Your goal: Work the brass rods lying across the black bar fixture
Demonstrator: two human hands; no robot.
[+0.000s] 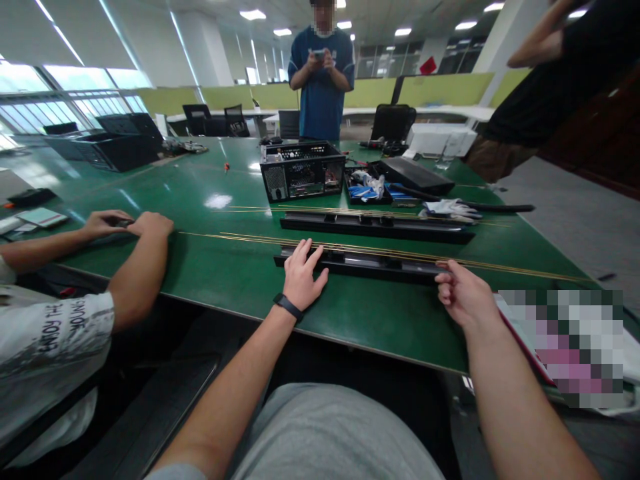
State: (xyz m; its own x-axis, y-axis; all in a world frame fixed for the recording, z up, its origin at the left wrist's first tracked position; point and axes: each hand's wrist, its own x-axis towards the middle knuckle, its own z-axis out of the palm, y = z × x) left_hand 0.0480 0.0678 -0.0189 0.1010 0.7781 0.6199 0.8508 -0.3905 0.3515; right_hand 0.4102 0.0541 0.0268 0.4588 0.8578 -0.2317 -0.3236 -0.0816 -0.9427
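Observation:
A long black channel-shaped bar (373, 265) lies on the green table in front of me, with several thin brass-coloured rods (520, 269) running along its far side. My left hand (304, 270), a black band at its wrist, rests over the bar's left part with fingers spread. At the bar's right end, my right hand (463, 290) is closed, its thumb and fingertips pinched together close to the rods. What lies between those fingertips is too small to make out. A second black bar (375, 229) lies parallel farther off, more thin rods along it.
An open black computer case (303, 175) stands beyond the bars. Right of it are a tray (367, 198) with blue-and-white items and white gloves (453, 210). At left, a co-worker's hands (127, 225) hold a small object. Another person (321, 80) stands across the green table (200, 180).

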